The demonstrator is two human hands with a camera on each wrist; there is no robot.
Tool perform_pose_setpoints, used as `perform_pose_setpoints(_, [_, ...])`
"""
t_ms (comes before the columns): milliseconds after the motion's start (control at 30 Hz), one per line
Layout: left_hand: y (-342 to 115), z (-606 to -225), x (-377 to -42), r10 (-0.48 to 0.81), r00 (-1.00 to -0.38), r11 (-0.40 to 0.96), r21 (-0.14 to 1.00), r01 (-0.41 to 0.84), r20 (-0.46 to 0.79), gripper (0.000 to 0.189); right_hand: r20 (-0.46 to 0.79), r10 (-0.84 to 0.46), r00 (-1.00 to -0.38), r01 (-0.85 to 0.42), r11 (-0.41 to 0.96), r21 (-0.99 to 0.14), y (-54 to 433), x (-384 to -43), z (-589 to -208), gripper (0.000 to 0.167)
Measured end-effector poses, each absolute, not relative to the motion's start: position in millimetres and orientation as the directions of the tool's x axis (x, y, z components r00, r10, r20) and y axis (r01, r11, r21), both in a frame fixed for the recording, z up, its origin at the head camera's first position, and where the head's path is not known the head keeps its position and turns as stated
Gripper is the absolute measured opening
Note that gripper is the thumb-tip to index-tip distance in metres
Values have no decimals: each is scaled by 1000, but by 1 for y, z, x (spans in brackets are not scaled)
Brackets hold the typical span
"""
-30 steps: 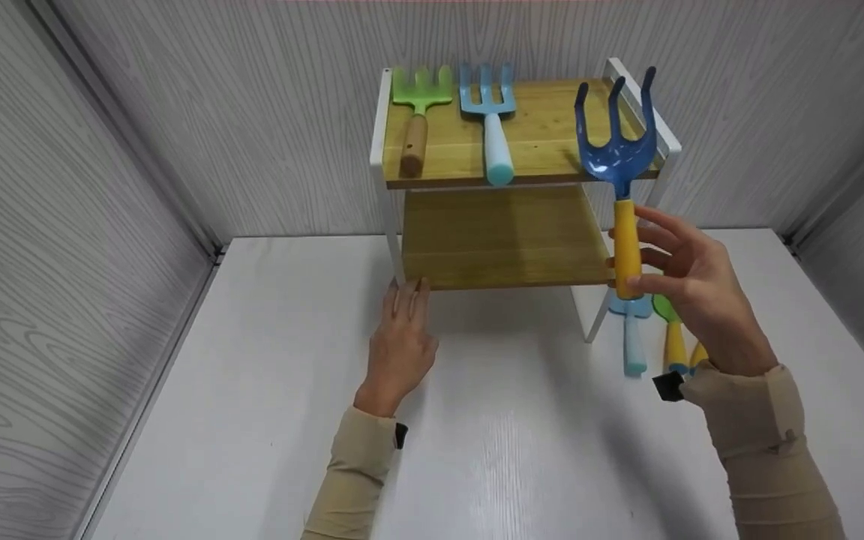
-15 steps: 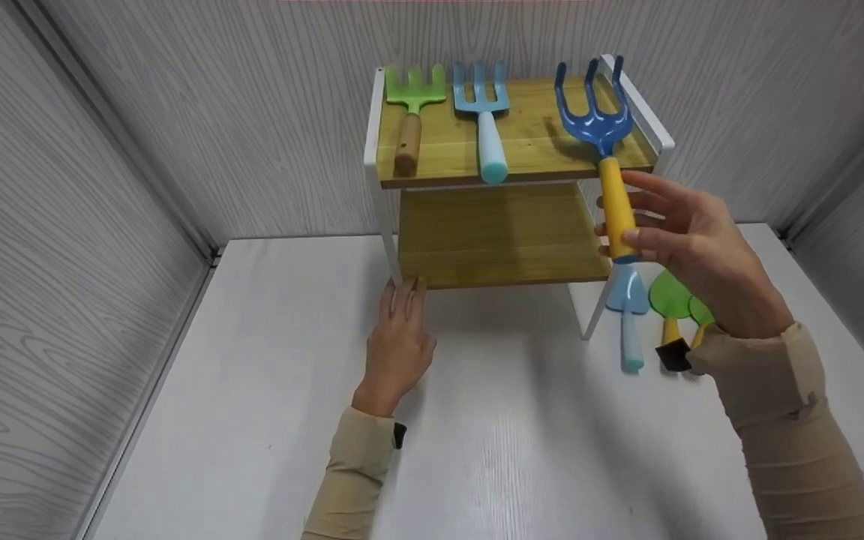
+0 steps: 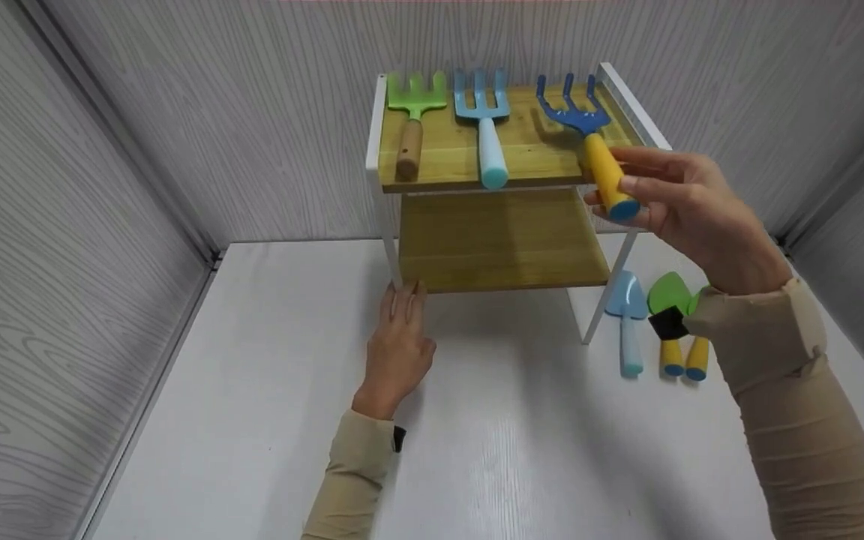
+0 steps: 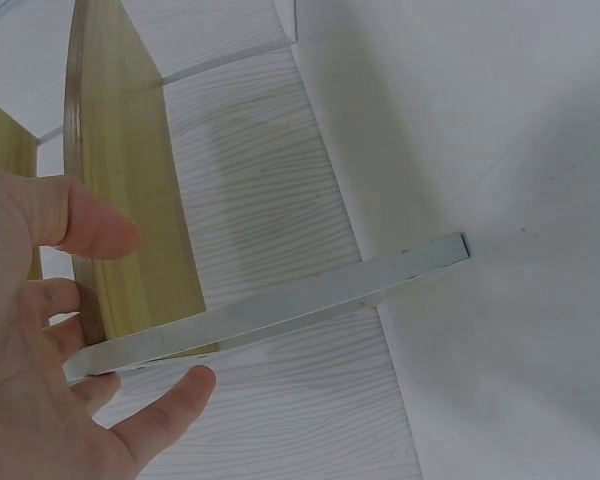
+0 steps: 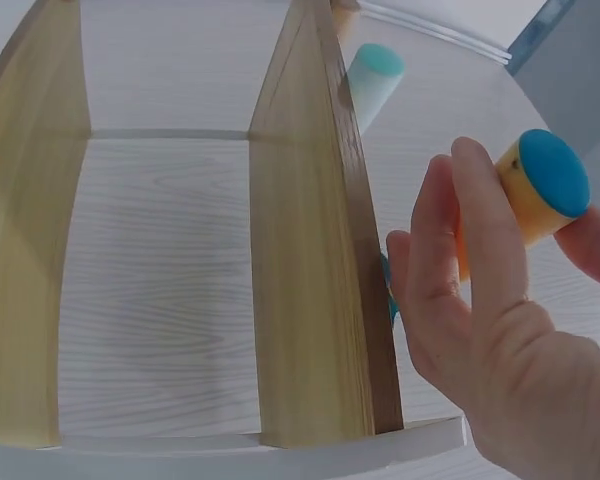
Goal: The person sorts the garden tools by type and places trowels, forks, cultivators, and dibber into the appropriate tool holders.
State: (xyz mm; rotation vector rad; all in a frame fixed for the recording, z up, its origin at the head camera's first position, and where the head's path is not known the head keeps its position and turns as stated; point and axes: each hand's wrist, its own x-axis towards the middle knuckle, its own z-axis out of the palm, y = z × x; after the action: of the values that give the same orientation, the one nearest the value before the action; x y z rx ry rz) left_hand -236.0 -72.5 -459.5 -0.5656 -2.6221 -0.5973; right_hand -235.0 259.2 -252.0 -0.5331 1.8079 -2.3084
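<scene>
My right hand (image 3: 691, 199) holds a hand cultivator (image 3: 603, 169) by its yellow handle, fingers and thumb around it. The cultivator's three dark blue tines lie over the right part of the rack's top board, and the handle slants out past the front edge. In the right wrist view, the handle's blue end (image 5: 553, 172) shows between thumb and fingers. My left hand (image 3: 400, 352) touches the lower board's front-left corner with fairly straight fingers. In the left wrist view, the rack's white leg (image 4: 280, 308) passes between those fingers. The two-tier wooden rack (image 3: 507, 240) stands upright.
On the top board lie a green hand fork (image 3: 412, 124) with a brown handle and a light blue hand fork (image 3: 486, 131). Right of the rack, a light blue trowel (image 3: 629, 322) and two green, yellow-handled tools (image 3: 670, 296) lie on the white table (image 3: 507, 465).
My right hand has moved up and left, bringing the cultivator back over the top board and tipping it flatter. The left hand stays at the rack's corner.
</scene>
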Motion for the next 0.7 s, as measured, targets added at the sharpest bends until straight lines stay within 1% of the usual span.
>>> perform_pose_setpoints(200, [-72,-461,-235,296,-851,825,333,457,434,73,129,-356,-925,-1,-340,-940,260,-247,-245,54])
perform_pose_setpoints(400, [-69,-459,-238,295,-851,820,342,460,435,73,117,-351,-929,21,-365,-931,263,-253,-240,49])
perform_pose_setpoints(533, [-68,-459,-239,298,-843,822,329,465,448,73,119,-354,-928,11,-345,-939,264,-254,-238,58])
perform_pose_setpoints(633, [-67,-459,-239,298,-841,820,330,467,451,74,124,-349,-929,-19,-291,-957,262,-253,-237,67])
perform_pose_setpoints(700, [-67,-459,-239,296,-842,818,336,468,452,75,136,-353,-926,-43,-258,-965,261,-252,-237,69])
